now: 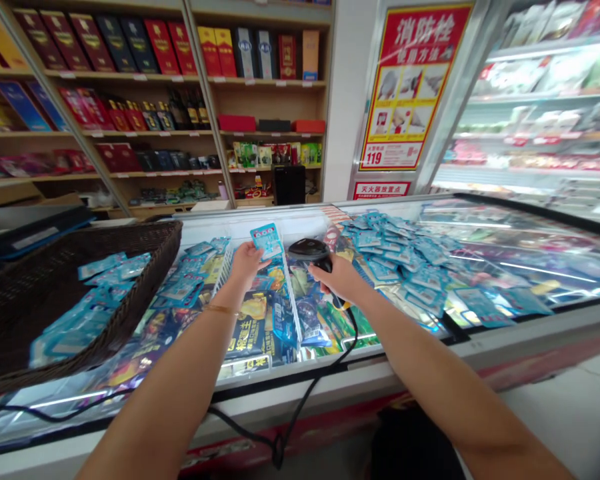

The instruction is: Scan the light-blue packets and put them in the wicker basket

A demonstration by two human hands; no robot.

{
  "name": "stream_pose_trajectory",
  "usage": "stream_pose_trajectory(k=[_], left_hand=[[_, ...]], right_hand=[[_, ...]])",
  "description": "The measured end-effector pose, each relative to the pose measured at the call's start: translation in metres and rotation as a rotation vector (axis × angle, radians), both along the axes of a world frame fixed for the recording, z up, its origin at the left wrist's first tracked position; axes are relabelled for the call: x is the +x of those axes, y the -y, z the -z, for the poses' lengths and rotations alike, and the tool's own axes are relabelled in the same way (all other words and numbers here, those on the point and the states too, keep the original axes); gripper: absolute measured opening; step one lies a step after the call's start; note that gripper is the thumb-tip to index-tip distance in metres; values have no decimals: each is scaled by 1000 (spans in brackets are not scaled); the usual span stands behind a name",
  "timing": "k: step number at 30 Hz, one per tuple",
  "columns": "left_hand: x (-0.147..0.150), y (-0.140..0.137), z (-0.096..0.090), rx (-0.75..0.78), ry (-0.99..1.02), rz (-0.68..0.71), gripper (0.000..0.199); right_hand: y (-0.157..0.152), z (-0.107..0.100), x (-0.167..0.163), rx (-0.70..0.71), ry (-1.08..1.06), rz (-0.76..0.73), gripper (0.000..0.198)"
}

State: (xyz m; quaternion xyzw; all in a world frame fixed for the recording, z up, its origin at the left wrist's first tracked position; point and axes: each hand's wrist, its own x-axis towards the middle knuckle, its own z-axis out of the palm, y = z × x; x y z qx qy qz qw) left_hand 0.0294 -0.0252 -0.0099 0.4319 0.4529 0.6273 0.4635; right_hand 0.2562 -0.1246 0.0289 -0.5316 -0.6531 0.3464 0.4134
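Observation:
Between thumb and fingers, my left hand [246, 263] holds up a small blue packet [267, 241] by its lower left edge. My right hand [343, 277] is wrapped around the handle of a black barcode scanner [309, 249], whose head points left toward the packet, a short gap apart. From the handle a black cable [305, 393] runs down over the freezer's front edge. A heap of similar blue packets [400, 250] lies on the glass to the right. More blue packets [183, 277] lie left of my left hand.
A brown wicker basket [153, 250] with several blue packets [87, 313] stands on the left of the chest freezer [330, 377]. Bagged frozen goods [253, 320] lie in the freezer below my hands. Behind are shelves of boxes [155, 77] and a red poster [415, 87].

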Motion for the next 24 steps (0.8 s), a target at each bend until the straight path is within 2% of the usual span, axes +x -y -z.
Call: stream_pose_trajectory(k=[5, 9, 12, 18, 21, 24], left_hand=[[4, 5, -9, -54, -17, -88, 30], [30, -4, -25, -111, 5, -85, 24], [72, -17, -36, -157, 31, -47, 24], [189, -39, -40, -183, -31, 91, 28], [237, -46, -37, -161, -90, 126, 31], [267, -51, -33, -140, -173, 131, 30]], right_hand=[[-2, -5, 22, -8, -100, 72, 20], [3, -12, 58, -7, -181, 130, 23], [8, -18, 93, 4, -251, 239, 25], [20, -28, 158, 8, -436, 459, 25], [28, -29, 176, 23, -443, 504, 26], [33, -28, 184, 33, -433, 511, 29]])
